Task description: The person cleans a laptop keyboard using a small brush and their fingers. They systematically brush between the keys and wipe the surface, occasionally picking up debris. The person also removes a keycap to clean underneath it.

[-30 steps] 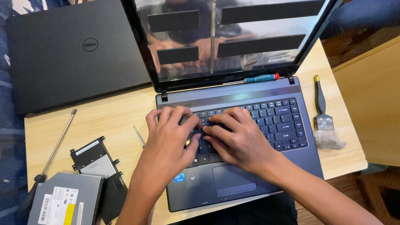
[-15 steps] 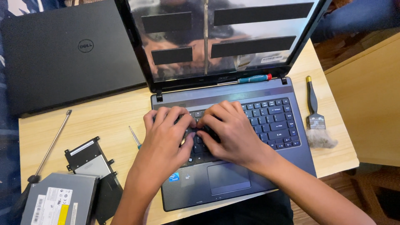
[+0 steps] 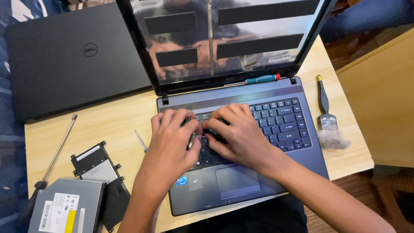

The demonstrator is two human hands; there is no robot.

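Grey laptop keyboard [image 3: 276, 123] under both hands' [image 3: 172, 142] fingertip grip, mid-left.

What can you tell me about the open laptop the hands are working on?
The open laptop is grey-blue, seemingly plastic, lying flat on the wooden table with its lid up. Its glossy screen bears dark tape strips. The left hand and right hand press together on the black keyboard. A small screwdriver lies by the hinge. The touchpad is bare.
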